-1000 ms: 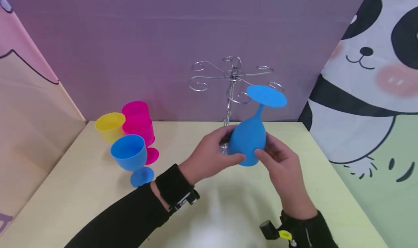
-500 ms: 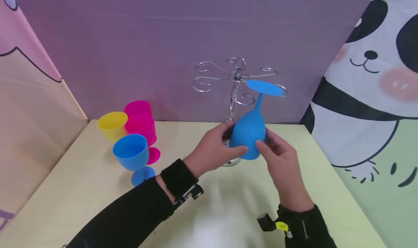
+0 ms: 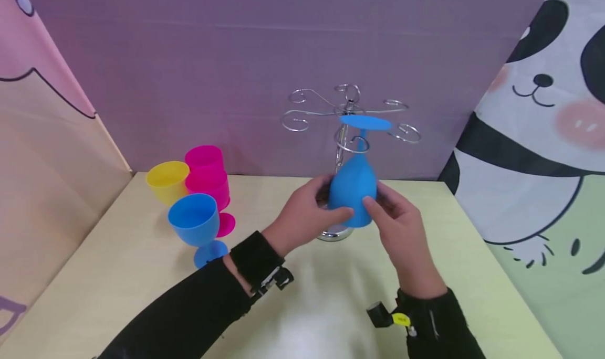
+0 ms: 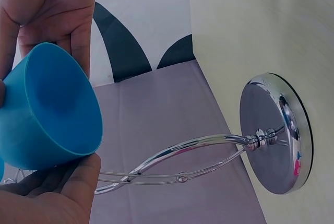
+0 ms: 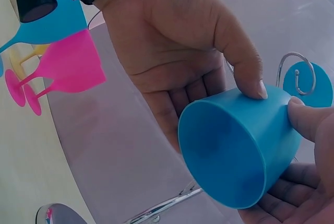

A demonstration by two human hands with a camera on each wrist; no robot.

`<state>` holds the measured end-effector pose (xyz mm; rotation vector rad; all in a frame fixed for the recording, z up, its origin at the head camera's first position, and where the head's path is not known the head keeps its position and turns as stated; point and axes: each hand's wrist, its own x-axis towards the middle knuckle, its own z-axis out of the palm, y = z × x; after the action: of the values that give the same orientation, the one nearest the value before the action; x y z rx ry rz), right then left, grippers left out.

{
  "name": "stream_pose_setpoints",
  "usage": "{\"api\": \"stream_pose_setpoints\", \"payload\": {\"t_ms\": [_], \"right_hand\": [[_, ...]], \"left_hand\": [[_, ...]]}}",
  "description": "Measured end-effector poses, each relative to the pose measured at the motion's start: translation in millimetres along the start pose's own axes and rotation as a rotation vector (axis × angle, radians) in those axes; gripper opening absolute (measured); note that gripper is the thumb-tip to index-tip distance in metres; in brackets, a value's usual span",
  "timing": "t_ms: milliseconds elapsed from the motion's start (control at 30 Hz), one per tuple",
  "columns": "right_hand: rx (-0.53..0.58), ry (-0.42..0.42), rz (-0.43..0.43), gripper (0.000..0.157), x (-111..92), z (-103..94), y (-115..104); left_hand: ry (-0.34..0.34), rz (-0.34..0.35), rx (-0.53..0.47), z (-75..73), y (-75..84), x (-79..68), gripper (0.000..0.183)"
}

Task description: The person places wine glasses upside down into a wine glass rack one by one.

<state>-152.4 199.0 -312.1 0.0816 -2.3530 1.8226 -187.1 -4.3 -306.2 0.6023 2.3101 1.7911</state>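
Upside down between my two hands is a blue plastic goblet (image 3: 353, 191), its round foot on top and its mouth facing down. My left hand (image 3: 307, 212) grips the bowl from the left, thumb across the front. From the other side my right hand (image 3: 402, 222) holds the same bowl, thumb on its front. A chrome stemware rack (image 3: 341, 154) with curled wire arms stands right behind. The goblet's stem passes behind one front curl (image 3: 353, 143), and its foot sits just above that curl. In the right wrist view the goblet's hollow bowl (image 5: 224, 156) shows with nothing in it.
On the left of the table (image 3: 302, 317) stand a blue goblet (image 3: 194, 222), a yellow goblet (image 3: 167, 183) and two pink goblets (image 3: 208, 186), all upright. The rack's round base (image 4: 276, 135) rests on the table. A purple backdrop (image 3: 212, 75) rises behind.
Both hands have carried the inverted goblet left and slightly up toward the rack. Its stem came from the right of the front curl to line up with it. The goblet tilts less now.
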Motion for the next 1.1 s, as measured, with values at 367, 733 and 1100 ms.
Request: {"api": "stream_pose_setpoints", "payload": {"t_ms": [367,733,1100], "right_hand": [[-0.01,-0.03,-0.003,0.069,3.1,12.0,-2.3],[-0.032,-0.027,-0.026,0.067,-3.5,15.9,-2.6],[0.033,0.013,-0.094,0.061,-9.7,11.0,10.2]], "left_hand": [[0.026,-0.019,-0.008,-8.6,-6.9,-7.3,0.079],[0.042,-0.023,-0.02,-10.2,-11.8,-15.4,0.081],[0.017,0.028,0.006,-4.8,-11.4,-15.3,0.081]]}}
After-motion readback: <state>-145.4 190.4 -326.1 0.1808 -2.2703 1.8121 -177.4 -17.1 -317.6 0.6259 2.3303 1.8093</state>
